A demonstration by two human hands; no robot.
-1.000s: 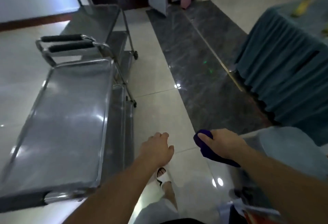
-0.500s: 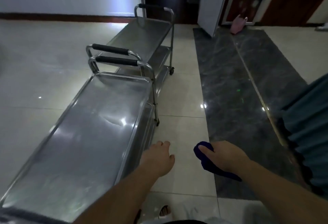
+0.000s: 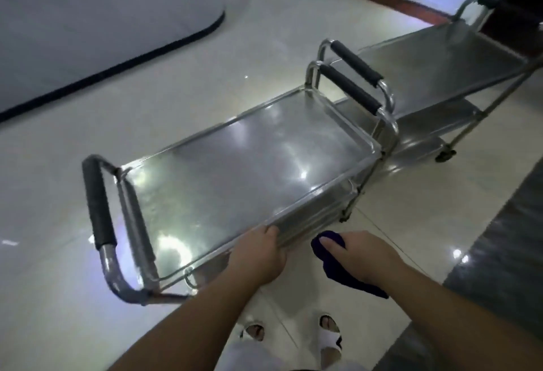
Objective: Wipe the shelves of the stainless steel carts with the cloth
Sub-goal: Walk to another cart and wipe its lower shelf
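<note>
Left hand (image 3: 258,256) now gripping near cart (image 3: 249,165) top-shelf rim, idle a second ago. Right hand (image 3: 361,259) clutching purple cloth (image 3: 332,265) beside rim. Ready to start wiping.

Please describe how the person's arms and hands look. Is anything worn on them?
Both forearms are bare, with no sleeves in view. The left hand and right hand wear no gloves, and I see no rings, watch or bracelet.
</note>
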